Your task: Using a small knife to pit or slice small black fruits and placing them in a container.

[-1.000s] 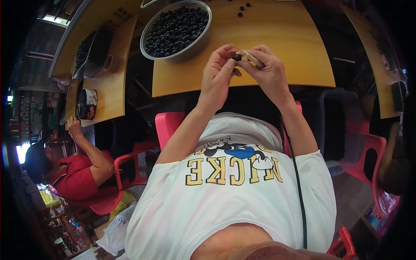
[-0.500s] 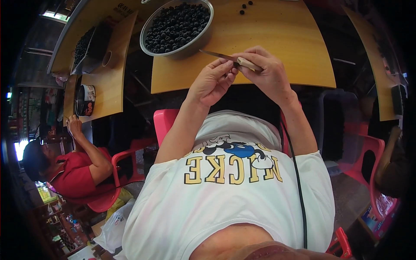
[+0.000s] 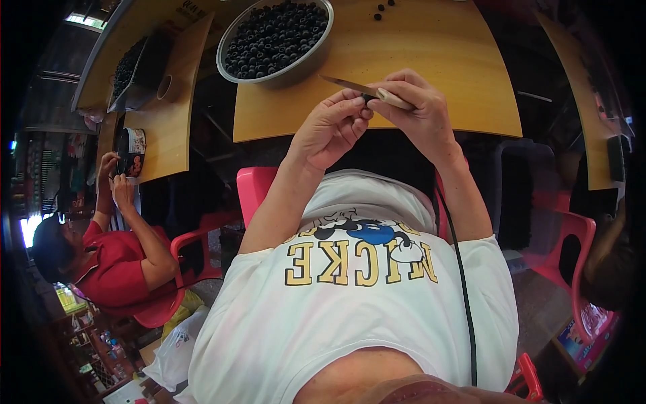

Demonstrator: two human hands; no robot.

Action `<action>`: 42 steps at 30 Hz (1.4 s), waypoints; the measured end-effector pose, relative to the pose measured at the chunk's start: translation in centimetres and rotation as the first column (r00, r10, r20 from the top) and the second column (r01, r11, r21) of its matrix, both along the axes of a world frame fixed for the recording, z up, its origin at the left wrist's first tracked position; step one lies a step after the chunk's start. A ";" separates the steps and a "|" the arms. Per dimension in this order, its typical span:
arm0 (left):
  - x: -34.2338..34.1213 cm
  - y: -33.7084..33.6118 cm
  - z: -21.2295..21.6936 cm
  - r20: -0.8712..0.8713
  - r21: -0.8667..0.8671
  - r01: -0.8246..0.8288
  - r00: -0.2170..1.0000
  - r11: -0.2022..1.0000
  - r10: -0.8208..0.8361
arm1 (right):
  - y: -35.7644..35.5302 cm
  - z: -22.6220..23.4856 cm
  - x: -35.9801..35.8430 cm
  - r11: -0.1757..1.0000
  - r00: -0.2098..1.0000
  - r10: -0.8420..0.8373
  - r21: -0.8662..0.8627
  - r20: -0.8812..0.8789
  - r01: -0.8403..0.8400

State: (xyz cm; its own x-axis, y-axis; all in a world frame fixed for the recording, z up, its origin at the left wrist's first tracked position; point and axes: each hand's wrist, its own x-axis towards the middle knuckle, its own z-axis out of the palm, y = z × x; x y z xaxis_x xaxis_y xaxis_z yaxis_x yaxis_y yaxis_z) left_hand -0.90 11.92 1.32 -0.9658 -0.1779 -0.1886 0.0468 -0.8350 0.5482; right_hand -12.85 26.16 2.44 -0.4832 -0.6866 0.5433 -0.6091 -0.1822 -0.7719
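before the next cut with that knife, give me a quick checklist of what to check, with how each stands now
1. Small dark round fruit pinched in the left hand fingertips: ok.
2. Right hand grip on the pale handle of the thin-bladed knife: ok.
3. Blade tip pointing left, away from the body: ok.
4. Left fingers clear of the cutting edge: cannot tell, the fruit sits right at the blade's base.
5. Round metal bowl of dark fruit within reach on the yellow wooden table: ok.
6. Person in the red shirt away from the blade: ok.
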 end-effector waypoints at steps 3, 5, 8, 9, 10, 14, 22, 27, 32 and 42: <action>-0.1 0.2 0.1 -0.005 0.085 0.015 1.000 0.996 -0.014 | -0.3 -0.5 0.0 0.998 1.000 -0.011 -0.056 0.011 0.012; -0.1 0.5 0.3 0.001 0.130 -0.002 1.000 0.991 0.002 | -0.4 -0.5 0.3 0.996 0.999 -0.035 -0.089 -0.031 0.032; 0.0 0.9 0.3 -0.004 0.256 -0.001 1.000 0.967 0.002 | -0.4 -0.4 0.8 0.989 0.987 -0.092 -0.131 -0.130 0.075; 0.0 1.1 0.5 0.054 0.292 -0.086 0.996 0.952 0.073 | -0.4 -0.4 1.0 0.985 0.974 -0.127 -0.141 -0.186 0.101; 0.0 1.2 0.6 0.114 0.323 -0.170 0.984 0.931 0.140 | -0.3 -0.4 1.0 0.985 0.974 -0.124 -0.140 -0.187 0.099; 0.5 0.2 0.8 0.052 0.320 -0.155 0.988 0.935 0.146 | 0.1 0.3 0.9 0.985 0.950 -0.109 -0.160 -0.293 0.063; 1.4 -0.5 2.0 -0.179 0.121 -0.033 0.982 0.992 0.054 | 0.8 1.5 1.9 0.984 0.812 -0.176 -0.097 -0.557 0.148; 1.5 -0.5 1.4 -0.198 0.170 0.005 0.980 0.985 0.029 | 0.7 1.2 1.7 0.974 0.796 -0.221 -0.091 -0.564 0.206; 1.7 -0.3 1.2 -0.157 0.192 -0.030 0.986 0.981 0.061 | 0.6 1.2 1.7 0.969 0.792 -0.233 -0.067 -0.564 0.237; 1.6 -0.4 0.8 -0.196 0.162 -0.039 0.978 0.986 0.071 | 0.8 0.9 1.4 0.969 0.808 -0.231 -0.055 -0.542 0.241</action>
State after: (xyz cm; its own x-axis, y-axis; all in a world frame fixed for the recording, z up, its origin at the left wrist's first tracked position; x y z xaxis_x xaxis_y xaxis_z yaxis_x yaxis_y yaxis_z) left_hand 0.72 11.50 2.13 -0.9762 -0.2157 -0.0224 0.1906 -0.9027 0.3856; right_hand -11.41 26.98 3.39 -0.2636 -0.6003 0.7551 -0.9510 0.0307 -0.3076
